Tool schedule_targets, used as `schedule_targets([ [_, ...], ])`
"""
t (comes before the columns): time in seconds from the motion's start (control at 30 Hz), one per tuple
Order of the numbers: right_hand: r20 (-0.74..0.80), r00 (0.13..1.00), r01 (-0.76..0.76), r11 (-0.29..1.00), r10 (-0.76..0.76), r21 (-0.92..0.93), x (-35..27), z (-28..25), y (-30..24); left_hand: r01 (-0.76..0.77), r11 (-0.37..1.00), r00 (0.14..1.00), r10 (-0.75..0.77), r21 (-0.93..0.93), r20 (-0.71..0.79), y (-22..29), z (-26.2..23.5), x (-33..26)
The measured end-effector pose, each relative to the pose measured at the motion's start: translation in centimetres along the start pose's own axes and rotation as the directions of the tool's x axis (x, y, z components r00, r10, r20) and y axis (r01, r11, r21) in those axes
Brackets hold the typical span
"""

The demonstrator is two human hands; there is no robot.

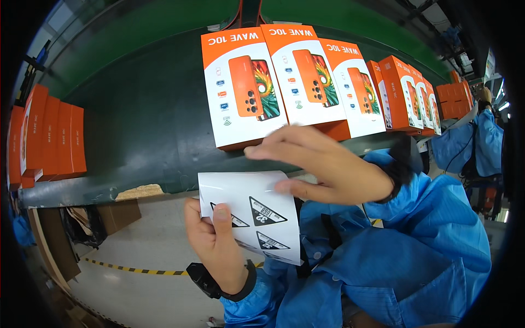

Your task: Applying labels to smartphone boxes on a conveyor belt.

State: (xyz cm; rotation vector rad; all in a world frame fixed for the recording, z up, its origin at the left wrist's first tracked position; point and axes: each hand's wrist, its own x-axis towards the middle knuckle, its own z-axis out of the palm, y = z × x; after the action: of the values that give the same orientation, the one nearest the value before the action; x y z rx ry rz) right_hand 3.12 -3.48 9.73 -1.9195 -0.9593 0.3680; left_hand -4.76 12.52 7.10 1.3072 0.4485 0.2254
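Observation:
My left hand point(220, 246) grips a white sheet of stickers point(273, 199), thumb on top and the other fingers curled behind it. Black triangular stickers show on the sheet's lower part, which curves toward me. Just above the sheet is my right hand point(322, 167), fingers stretched out and thumb apart, with nothing visible in it. Its thumb tip overlaps the sheet's right edge; whether they touch I cannot tell. Beyond the fingertips lies an orange-and-white phone box point(219, 98), with a second phone box point(306, 82) and a third phone box point(355, 93) to its right.
These boxes rest on a dark green bench point(147, 120) with a worn front edge. More upright orange boxes point(404, 93) stand at the right, and another group of orange boxes point(54, 136) at the left. A person in blue point(476, 136) is at the far right.

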Motion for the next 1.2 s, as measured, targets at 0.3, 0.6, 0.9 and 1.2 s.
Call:
schedule_targets([
  [0.3, -0.232, 0.843, 0.464, 0.874, -0.486, -0.145, -0.2, 1.4, -8.7, -0.032, 0.982, 0.999, 0.034, 0.183, -0.008, 0.0, -0.7, 0.7],
  [0.6, -0.480, 0.724, 0.497, 0.857, -0.495, -0.134, -0.2, 2.3, -6.4, -0.056, 0.984, 0.998, 0.061, 0.171, -0.023, -1.0, -0.9, 1.2],
  [0.9, -0.009, 1.000, 0.022, 0.996, -0.023, -0.092, -0.1, -0.3, -0.5, -0.036, 0.989, 0.998, 0.044, 0.146, -0.052, -0.9, -0.7, 1.2],
  [1.2, -0.039, 0.999, 0.013, 0.999, -0.014, -0.045, 0.6, -0.2, 0.0, -0.036, 0.994, 0.997, 0.043, 0.104, -0.059, -0.4, -0.5, 1.6],
])
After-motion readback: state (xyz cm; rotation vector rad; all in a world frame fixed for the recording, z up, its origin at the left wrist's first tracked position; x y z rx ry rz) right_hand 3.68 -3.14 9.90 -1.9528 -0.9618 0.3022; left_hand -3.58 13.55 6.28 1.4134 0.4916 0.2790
